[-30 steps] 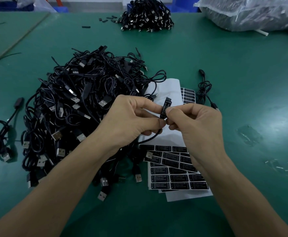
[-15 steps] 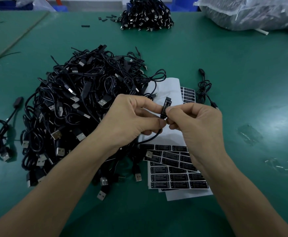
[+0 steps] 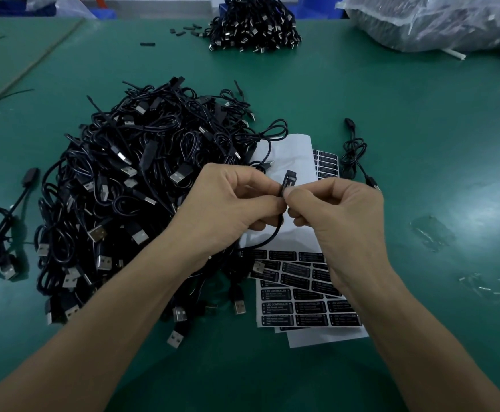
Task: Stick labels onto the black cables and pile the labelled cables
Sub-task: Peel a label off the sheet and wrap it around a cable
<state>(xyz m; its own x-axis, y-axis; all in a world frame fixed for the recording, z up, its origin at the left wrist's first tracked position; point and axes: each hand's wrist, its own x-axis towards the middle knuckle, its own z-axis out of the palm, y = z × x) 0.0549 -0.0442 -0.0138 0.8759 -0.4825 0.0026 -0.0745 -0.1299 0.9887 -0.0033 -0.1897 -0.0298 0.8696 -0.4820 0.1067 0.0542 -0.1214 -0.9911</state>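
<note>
My left hand (image 3: pixel 231 203) and my right hand (image 3: pixel 341 215) meet over the label sheets, both pinching the small black controller block (image 3: pixel 287 182) of one cable, which stands nearly upright. White print shows on the block's face. Its cord (image 3: pixel 268 237) hangs down below my hands toward the sheets. White sheets of black labels (image 3: pixel 299 295) lie under my right wrist. A big heap of black USB cables (image 3: pixel 141 185) spreads to the left, partly behind my left hand.
One coiled cable (image 3: pixel 354 153) lies right of the sheets and another (image 3: pixel 2 227) far left on the green mat (image 3: pixel 421 144). A second cable heap (image 3: pixel 251 25) sits at the back. A clear plastic bag (image 3: pixel 433 19) fills the back right corner.
</note>
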